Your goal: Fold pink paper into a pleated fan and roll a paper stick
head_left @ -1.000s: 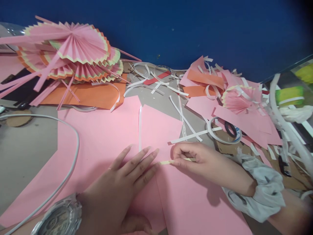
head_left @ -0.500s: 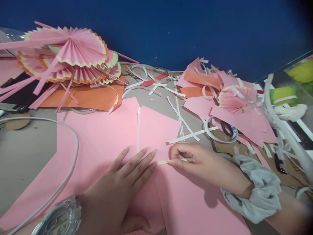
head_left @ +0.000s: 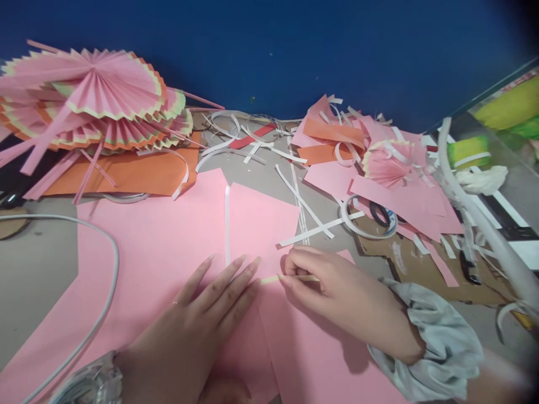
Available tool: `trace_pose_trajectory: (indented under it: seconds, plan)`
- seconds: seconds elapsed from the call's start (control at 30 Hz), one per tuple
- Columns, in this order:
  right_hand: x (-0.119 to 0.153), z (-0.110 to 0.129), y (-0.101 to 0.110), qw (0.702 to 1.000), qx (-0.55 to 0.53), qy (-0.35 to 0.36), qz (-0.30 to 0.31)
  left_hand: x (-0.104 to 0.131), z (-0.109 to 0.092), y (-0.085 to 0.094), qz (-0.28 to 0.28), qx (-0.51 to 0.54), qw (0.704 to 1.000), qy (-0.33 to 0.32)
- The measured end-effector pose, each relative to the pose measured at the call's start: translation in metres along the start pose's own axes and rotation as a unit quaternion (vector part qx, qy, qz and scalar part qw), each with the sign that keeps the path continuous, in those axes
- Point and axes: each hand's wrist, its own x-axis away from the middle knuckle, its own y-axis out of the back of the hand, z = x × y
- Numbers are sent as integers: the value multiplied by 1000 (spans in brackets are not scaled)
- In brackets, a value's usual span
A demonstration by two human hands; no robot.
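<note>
Pink paper sheets (head_left: 147,247) lie before me, overlapping, with a white strip (head_left: 227,224) running up between two of them. My left hand (head_left: 202,314) rests flat on the paper, fingers stretched out and pointing away from me. Just right of its fingertips lies a thin pale-yellow strip (head_left: 269,279) across the pink paper. My right hand (head_left: 320,280) pinches this strip between thumb and forefinger, its other fingers curled. The strip's left end is at or under my left fingers; its right end shows behind the right thumb.
Pleated pink paper fans (head_left: 113,90) are piled at the back left on orange paper (head_left: 126,174). White paper strips (head_left: 303,202), a tape roll (head_left: 391,224) and pink scraps (head_left: 404,196) lie at right over cardboard (head_left: 379,241). A grey cable (head_left: 115,264) curves at left.
The view has shifted slightly, so most things sit further left. My right hand keeps its pinch on the pale-yellow strip, and my left hand stays flat on the paper.
</note>
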Motion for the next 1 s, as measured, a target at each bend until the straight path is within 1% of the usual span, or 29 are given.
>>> trace_pose_trajectory:
  seconds: [0.2, 0.37, 0.5, 0.57, 0.73, 1.0]
  plan:
    - [1, -4, -4, 1000, 3, -9, -5, -1, 1, -3, -10, -14, 1000, -12]
    - [1, -5, -9, 1000, -1, -24, -20, 2, 2, -6, -1, -18, 1000, -20]
    - [1, -4, -11, 999, 15, -36, -29, 5, 3, -11, -22, -26, 999, -29]
    - [1, -4, -12, 998, 23, -40, -31, 5, 2, -13, -23, -21, 999, -23]
    - [2, -5, -12, 999, 14, -34, -21, 4, -1, -15, 0, -3, 1000, 8]
    - [1, -5, -11, 999, 27, -41, -12, 1, -3, -15, -10, 0, 1000, -2]
